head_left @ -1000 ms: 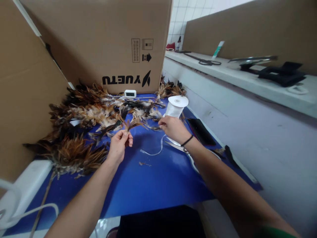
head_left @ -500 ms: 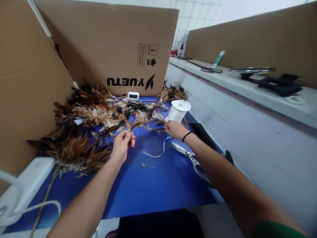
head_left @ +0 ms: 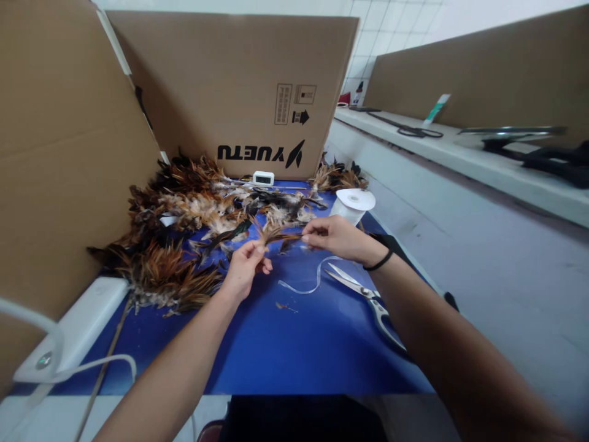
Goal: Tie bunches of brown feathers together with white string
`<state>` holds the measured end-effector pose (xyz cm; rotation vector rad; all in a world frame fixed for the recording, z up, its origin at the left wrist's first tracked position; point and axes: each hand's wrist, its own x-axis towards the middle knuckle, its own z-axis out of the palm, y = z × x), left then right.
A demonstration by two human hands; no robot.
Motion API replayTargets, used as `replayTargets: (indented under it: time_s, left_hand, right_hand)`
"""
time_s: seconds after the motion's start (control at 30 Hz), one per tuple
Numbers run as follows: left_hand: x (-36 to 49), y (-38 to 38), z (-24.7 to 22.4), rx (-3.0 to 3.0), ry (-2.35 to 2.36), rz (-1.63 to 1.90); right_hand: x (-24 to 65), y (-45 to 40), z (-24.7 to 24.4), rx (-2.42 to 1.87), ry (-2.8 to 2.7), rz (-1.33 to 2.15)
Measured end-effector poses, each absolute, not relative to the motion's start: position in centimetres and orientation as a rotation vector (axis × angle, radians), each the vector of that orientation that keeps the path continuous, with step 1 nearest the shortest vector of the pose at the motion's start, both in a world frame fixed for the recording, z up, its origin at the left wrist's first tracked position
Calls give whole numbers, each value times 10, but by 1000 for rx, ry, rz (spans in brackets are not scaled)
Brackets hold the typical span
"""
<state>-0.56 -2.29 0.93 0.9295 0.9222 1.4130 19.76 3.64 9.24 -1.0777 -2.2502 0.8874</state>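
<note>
My left hand (head_left: 243, 271) pinches a small bunch of brown feathers (head_left: 267, 232) between thumb and fingers, their tips fanned upward. Just to its right, my right hand (head_left: 339, 238) has thumb and fingertips closed on a single dark brown feather (head_left: 292, 237) that points toward the bunch. Behind the right hand stands a spool of white ribbon (head_left: 353, 202), partly hidden by it. A clear ribbon end (head_left: 301, 291) curls over the blue table below. Scissors (head_left: 368, 292) lie with blades slightly apart beside my right forearm.
Heaped feathers (head_left: 170, 276) cover the table's left and back. A cardboard box (head_left: 207, 80) walls off the back. A small white digital clock (head_left: 264, 178) sits before it. On the left lies a white power strip (head_left: 76, 328); a ledge (head_left: 460, 147) runs along the right.
My right hand has moved left and nearer, away from the spool, bringing the feather close to the bunch. The left hand keeps its pinch. The whole view has shifted slightly.
</note>
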Motion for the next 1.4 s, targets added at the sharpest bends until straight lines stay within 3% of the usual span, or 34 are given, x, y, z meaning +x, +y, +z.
replayTargets:
  time_s: [0.3, 0.6, 1.0, 1.4]
  left_hand:
    - [-6, -23, 5, 934, 854, 1316]
    - [-6, -22, 10, 816, 798, 1387]
    - [-1, -27, 10, 939, 828, 1300]
    - [-1, -28, 7, 968, 870, 1202]
  right_hand:
    - [176, 31, 103, -1069, -2101, 974]
    - [152, 6, 64, -1198, -1444, 1221]
    - [134, -6, 28, -930, -1351, 1406]
    - [138, -2, 18, -994, -1175, 1349]
